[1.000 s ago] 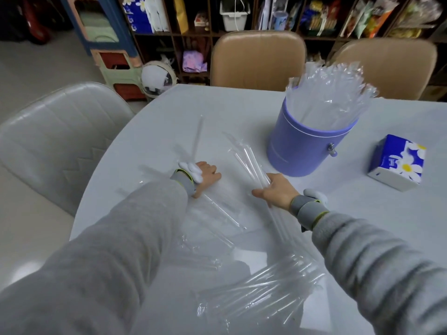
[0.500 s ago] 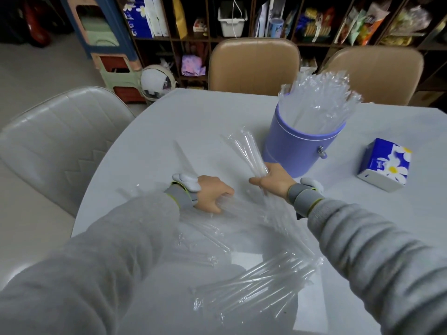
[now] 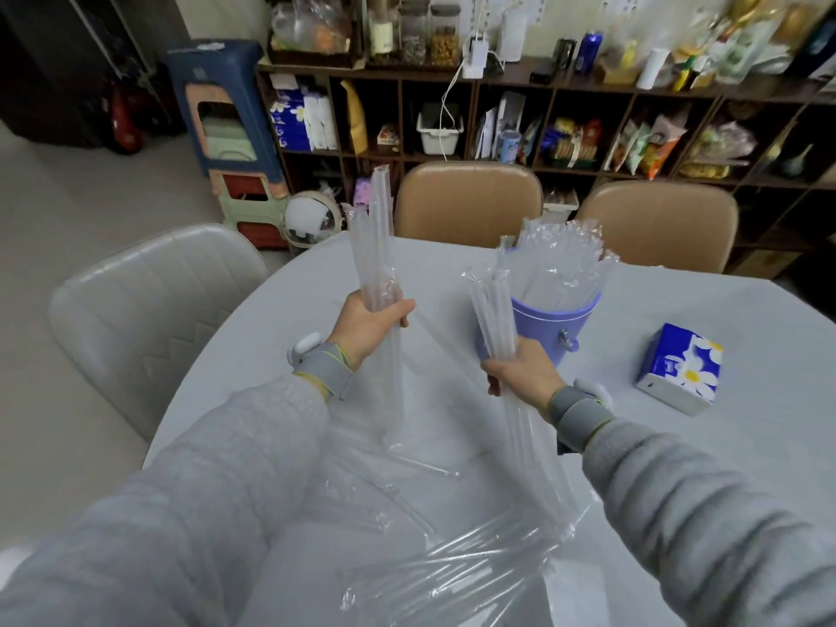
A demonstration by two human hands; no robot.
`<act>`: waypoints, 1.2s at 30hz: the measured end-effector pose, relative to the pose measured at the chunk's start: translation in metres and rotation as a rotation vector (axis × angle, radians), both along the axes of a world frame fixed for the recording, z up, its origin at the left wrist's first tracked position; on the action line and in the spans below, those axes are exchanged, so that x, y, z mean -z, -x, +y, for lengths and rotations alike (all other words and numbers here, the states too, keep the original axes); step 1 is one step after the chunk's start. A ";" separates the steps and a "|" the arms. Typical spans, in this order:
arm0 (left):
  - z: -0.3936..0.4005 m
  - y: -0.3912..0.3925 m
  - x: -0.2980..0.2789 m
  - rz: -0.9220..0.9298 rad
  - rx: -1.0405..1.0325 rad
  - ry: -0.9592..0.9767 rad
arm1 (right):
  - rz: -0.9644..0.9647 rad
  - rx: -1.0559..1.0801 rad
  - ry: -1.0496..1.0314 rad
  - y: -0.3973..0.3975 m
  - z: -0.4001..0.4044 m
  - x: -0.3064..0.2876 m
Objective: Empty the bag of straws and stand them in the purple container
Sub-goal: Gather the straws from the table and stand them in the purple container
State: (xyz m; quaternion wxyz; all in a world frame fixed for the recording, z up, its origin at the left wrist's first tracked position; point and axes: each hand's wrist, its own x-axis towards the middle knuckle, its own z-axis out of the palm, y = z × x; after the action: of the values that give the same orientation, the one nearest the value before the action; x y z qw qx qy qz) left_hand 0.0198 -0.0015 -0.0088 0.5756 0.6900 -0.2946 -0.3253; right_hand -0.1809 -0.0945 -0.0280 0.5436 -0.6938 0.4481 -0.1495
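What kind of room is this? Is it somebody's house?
Probably a dining or living room in a home, though I can't be sure. There's a round table with padded chairs around it, and dark cubby shelves crammed with snack bags and jars.

Soft, even indoor light is falling flat across the pale surface (image 3: 746,468) with barely any shadows, while the wide lens is bowing the shelf (image 3: 588,83) and the edges, the near sleeves are blurring, and faint glare is streaking the clear plastic bag (image 3: 452,576).
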 end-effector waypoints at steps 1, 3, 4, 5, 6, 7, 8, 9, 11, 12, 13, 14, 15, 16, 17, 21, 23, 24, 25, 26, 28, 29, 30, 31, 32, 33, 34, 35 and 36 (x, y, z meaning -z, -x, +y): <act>-0.002 0.005 -0.001 0.023 -0.034 0.023 | -0.034 0.010 0.034 0.003 0.001 0.001; -0.007 0.018 -0.003 0.039 -0.085 0.072 | -0.110 0.064 0.104 0.008 0.001 0.004; -0.008 0.023 -0.006 0.030 -0.106 0.100 | -0.149 0.096 0.129 0.008 0.002 0.003; -0.010 0.031 -0.003 0.015 -0.115 0.117 | -0.182 0.129 0.144 0.010 0.003 0.007; -0.011 0.040 0.004 0.000 -0.120 0.125 | -0.209 0.161 0.153 0.013 0.005 0.010; -0.010 0.047 0.015 -0.014 -0.127 0.120 | -0.237 0.192 0.160 0.015 0.007 0.014; -0.008 0.054 0.028 -0.019 -0.128 0.103 | -0.268 0.223 0.166 0.017 0.010 0.018; -0.005 0.060 0.042 -0.014 -0.129 0.071 | -0.293 0.250 0.172 0.019 0.013 0.022; 0.002 0.069 0.066 -0.005 -0.120 -0.003 | -0.319 0.295 0.189 0.022 0.018 0.028; 0.004 0.073 0.074 -0.004 -0.119 -0.024 | -0.327 0.313 0.199 0.024 0.020 0.030; 0.004 0.073 0.076 -0.012 -0.122 -0.029 | -0.342 0.327 0.205 0.024 0.019 0.028; 0.003 0.074 0.077 -0.024 -0.123 -0.021 | -0.354 0.345 0.209 0.023 0.019 0.028; 0.001 0.075 0.075 -0.037 -0.120 -0.005 | -0.368 0.371 0.217 0.023 0.017 0.026; -0.001 0.075 0.073 -0.051 -0.117 0.014 | -0.383 0.399 0.234 0.022 0.014 0.024; -0.002 0.075 0.072 -0.066 -0.112 0.033 | -0.396 0.426 0.257 0.022 0.011 0.023; -0.002 0.079 0.076 -0.096 -0.136 0.081 | -0.401 0.477 0.280 0.027 -0.001 0.031; 0.000 0.079 0.079 -0.126 -0.150 0.081 | -0.393 0.486 0.273 0.027 -0.001 0.038; 0.000 0.081 0.083 -0.129 -0.151 0.078 | -0.386 0.489 0.275 0.028 0.000 0.043; -0.001 0.080 0.081 -0.132 -0.153 0.083 | -0.394 0.490 0.280 0.026 -0.001 0.042; -0.002 0.080 0.080 -0.131 -0.151 0.081 | -0.404 0.486 0.282 0.024 -0.002 0.043; -0.005 0.082 0.078 -0.120 -0.146 0.073 | -0.413 0.481 0.283 0.020 -0.004 0.044; -0.005 0.083 0.078 -0.114 -0.151 0.067 | -0.414 0.477 0.283 0.020 -0.004 0.046; -0.005 0.085 0.079 -0.110 -0.156 0.060 | -0.415 0.474 0.278 0.021 -0.002 0.049; -0.004 0.086 0.081 -0.106 -0.160 0.055 | -0.410 0.474 0.261 0.023 -0.001 0.054; -0.003 0.087 0.083 -0.105 -0.161 0.056 | -0.400 0.475 0.238 0.026 0.001 0.060; -0.001 0.088 0.085 -0.110 -0.159 0.062 | -0.384 0.479 0.211 0.030 0.002 0.064; 0.000 0.087 0.086 -0.120 -0.152 0.069 | -0.369 0.484 0.187 0.034 0.001 0.068; 0.000 0.086 0.086 -0.130 -0.147 0.080 | -0.357 0.487 0.165 0.037 0.000 0.070; 0.000 0.086 0.086 -0.141 -0.145 0.091 | -0.351 0.487 0.154 0.039 -0.002 0.071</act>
State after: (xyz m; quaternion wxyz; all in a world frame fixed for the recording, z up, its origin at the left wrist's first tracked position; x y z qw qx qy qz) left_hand -0.0658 -0.0011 -0.0944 0.6064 0.7036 -0.2983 -0.2198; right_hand -0.2200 -0.0966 -0.0988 0.5068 -0.5687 0.4879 -0.4262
